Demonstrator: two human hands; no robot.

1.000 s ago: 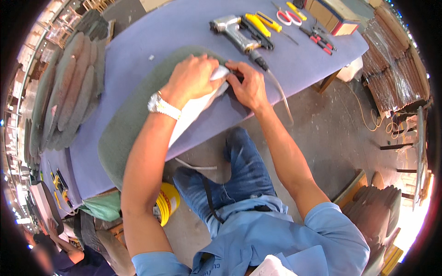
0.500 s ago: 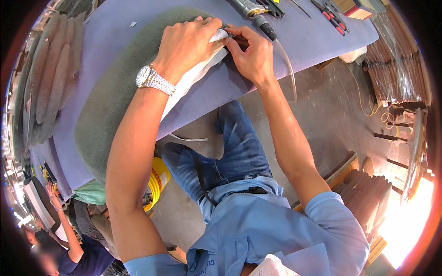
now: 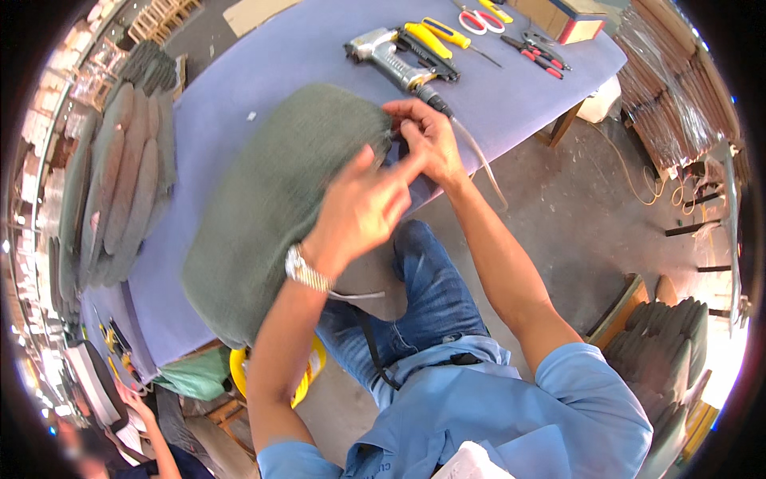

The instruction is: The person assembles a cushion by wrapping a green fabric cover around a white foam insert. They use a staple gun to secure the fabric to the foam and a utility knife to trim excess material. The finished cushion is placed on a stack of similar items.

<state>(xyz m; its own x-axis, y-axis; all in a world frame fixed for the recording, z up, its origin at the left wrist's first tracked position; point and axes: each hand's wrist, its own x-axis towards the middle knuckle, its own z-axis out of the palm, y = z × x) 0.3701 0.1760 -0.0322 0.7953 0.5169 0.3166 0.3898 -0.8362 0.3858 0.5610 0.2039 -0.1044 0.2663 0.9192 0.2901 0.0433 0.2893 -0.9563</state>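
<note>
A grey-green upholstered cushion (image 3: 279,184) lies across the table in front of me, its fabric face up. At its right-hand corner my right hand (image 3: 433,144) pinches the fabric edge between thumb and fingers. My left hand (image 3: 359,211), with a metal watch on its wrist, is over the cushion's near edge. It is smeared by motion, its thumb raised and its fingers apart, one finger reaching to my right hand. I see nothing held in it. Just beyond the right hand lies a pneumatic staple gun (image 3: 403,64) with a clear hose attached.
On the blue-covered table (image 3: 239,52) lie a yellow-handled screwdriver (image 3: 447,33), scissors (image 3: 481,21) and red-handled pliers (image 3: 536,60), near a box (image 3: 562,17). Padded panels (image 3: 120,180) stack at the left. A yellow bucket (image 3: 313,367) stands below; a co-worker's arm (image 3: 148,419) shows lower left.
My left hand has let go of the white-lined edge and moved down and back. The cushion's underside lining no longer shows. My right hand stays at the corner; the view has shifted.
</note>
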